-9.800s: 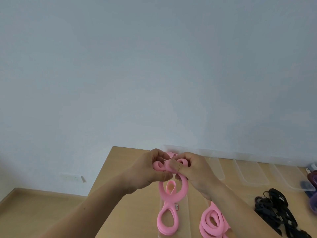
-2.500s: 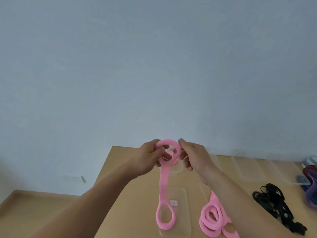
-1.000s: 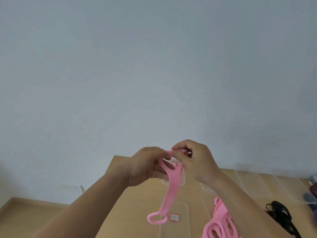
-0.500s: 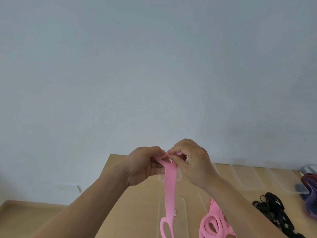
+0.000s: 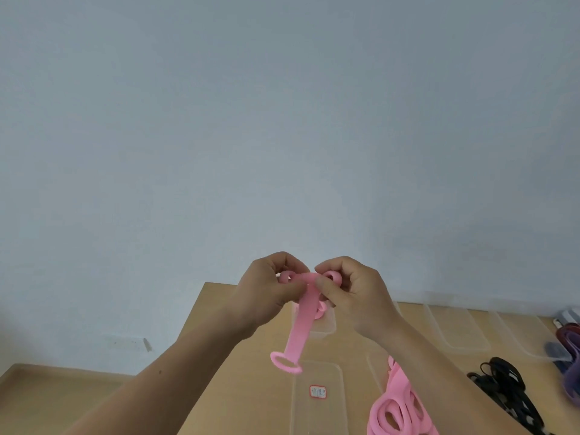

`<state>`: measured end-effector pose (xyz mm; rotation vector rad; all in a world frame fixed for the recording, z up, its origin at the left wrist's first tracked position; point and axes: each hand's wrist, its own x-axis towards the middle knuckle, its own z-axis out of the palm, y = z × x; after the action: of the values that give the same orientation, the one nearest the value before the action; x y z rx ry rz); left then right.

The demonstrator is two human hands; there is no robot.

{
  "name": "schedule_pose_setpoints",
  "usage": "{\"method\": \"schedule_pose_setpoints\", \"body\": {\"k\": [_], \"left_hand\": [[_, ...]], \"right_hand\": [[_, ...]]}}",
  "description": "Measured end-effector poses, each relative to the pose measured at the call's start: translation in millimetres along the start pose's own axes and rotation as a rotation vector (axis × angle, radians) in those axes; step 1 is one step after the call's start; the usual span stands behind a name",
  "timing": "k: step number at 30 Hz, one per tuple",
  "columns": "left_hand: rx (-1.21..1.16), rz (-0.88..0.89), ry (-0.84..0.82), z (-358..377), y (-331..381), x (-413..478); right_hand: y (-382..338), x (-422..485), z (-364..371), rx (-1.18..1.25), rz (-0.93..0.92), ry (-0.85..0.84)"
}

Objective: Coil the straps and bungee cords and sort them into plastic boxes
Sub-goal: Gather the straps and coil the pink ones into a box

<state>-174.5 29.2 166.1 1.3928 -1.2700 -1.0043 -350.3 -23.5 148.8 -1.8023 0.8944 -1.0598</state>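
I hold a pink rubber strap up in front of me above the wooden table. My left hand and my right hand both pinch its upper end, where small pink loops show between the fingers. The rest of the strap hangs down and ends in a ring. A clear plastic box stands behind the strap, with something pink inside. A pile of pink straps lies below my right forearm.
A clear lid with a red-edged label lies on the table under the strap. More clear boxes line the back right. Black cords and purple straps lie at the right. A wall stands behind the table's far edge.
The hanging part of the strap has shortened and its lower ring has risen. Small loops now show at the top between my hands, which stay close together.
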Motion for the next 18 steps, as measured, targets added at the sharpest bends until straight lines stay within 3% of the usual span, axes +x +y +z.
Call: {"method": "schedule_pose_setpoints", "body": {"k": [3, 6, 10, 18], "left_hand": [[-0.075, -0.040, -0.006, -1, -3, -1], [-0.250, -0.142, -0.131, -5, 0, -3], [-0.249, -0.199, -0.223, -9, 2, -3], [-0.359, -0.318, -0.347, -11, 2, -2]], "right_hand": [[1, 2, 0, -0.058, -0.048, 0.028], [0, 2, 0, -0.024, -0.056, 0.019], [2, -1, 5, -0.065, -0.095, -0.004], [9, -5, 1, -0.318, -0.424, -0.036]]}}
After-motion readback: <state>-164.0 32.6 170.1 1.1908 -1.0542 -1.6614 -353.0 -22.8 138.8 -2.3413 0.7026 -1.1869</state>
